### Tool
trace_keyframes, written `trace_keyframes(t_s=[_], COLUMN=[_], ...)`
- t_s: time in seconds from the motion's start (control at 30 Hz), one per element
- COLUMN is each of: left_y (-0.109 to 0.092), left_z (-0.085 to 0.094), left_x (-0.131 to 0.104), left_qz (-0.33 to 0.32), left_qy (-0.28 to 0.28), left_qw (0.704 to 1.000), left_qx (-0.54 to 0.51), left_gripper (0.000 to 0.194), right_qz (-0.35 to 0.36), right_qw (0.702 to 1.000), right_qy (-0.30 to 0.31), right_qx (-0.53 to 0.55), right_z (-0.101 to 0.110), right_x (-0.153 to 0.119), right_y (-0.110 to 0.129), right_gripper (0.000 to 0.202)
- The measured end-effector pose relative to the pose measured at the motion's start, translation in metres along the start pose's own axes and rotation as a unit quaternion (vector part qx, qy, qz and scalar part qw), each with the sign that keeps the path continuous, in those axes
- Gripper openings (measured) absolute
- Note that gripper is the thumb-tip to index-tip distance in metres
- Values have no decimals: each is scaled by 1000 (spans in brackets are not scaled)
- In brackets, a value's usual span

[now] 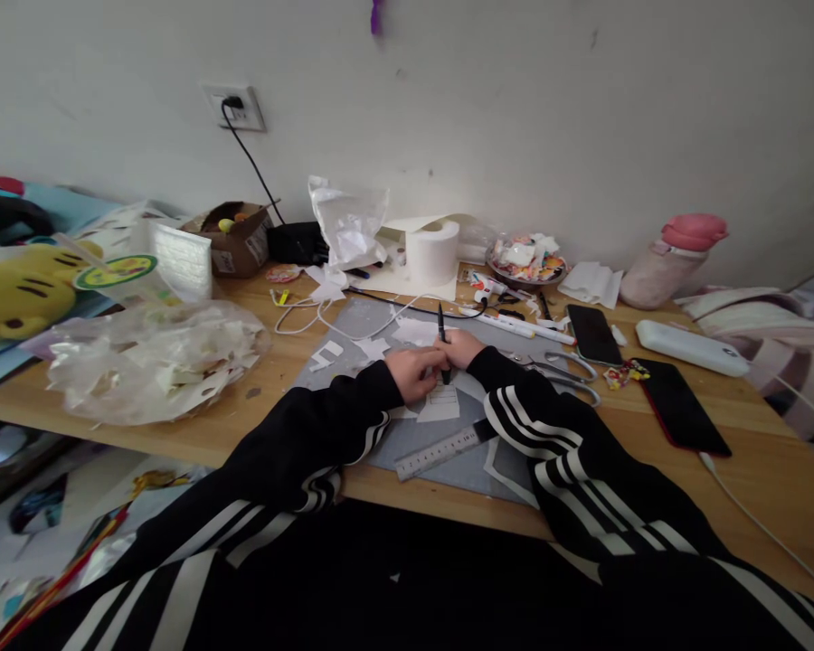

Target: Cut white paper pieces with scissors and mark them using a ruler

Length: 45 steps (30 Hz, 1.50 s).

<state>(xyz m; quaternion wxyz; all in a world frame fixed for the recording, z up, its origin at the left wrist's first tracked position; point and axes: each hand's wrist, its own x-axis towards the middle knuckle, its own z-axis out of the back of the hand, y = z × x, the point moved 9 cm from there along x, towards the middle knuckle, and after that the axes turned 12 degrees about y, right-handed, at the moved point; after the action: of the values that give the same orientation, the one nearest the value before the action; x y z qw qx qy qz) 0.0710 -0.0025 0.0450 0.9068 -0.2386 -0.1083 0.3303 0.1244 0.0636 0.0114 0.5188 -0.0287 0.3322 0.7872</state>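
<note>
My right hand [462, 348] is closed around a black pen [440, 318], which stands nearly upright over a small piece of white paper [440, 404] with lines drawn on it. Close beside it, my left hand [417, 372] rests at the paper's upper left, its fingers bent and pressed together near the pen; whether they hold anything is hidden. Both lie over a grey mat [380, 434]. A metal ruler [440, 452] lies slanted below the paper. Cut white paper pieces [372, 347] are scattered behind and left of my hands.
Scissors [570, 372], two phones [593, 334] and a white power bank [692, 347] lie to the right. Behind are a paper roll [432, 253], a bowl of scraps [527, 260] and a pink-lidded bottle [671, 262]. A plastic bag [156, 362] of scraps sits left.
</note>
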Motion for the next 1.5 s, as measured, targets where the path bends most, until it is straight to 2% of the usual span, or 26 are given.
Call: trace_keyframes(t_s=[0.37, 0.83, 1.23, 1.5], left_y=[0, 2, 0, 2], left_z=[1, 0, 1, 0], left_x=[0, 0, -1, 0], left_qz=[-9, 6, 3, -3], left_qy=[-7, 0, -6, -9], left_qw=[1000, 1000, 1000, 1000], left_qx=[-2, -2, 3, -1], left_gripper=[23, 24, 25, 23], right_qz=[3, -9, -18, -12], right_qw=[1000, 1000, 1000, 999], right_qy=[8, -11, 10, -22], right_qx=[-13, -19, 0, 45], right_z=[-2, 2, 0, 1], right_x=[-2, -3, -4, -3], right_y=[4, -1, -1, -4], right_gripper=[29, 29, 29, 29])
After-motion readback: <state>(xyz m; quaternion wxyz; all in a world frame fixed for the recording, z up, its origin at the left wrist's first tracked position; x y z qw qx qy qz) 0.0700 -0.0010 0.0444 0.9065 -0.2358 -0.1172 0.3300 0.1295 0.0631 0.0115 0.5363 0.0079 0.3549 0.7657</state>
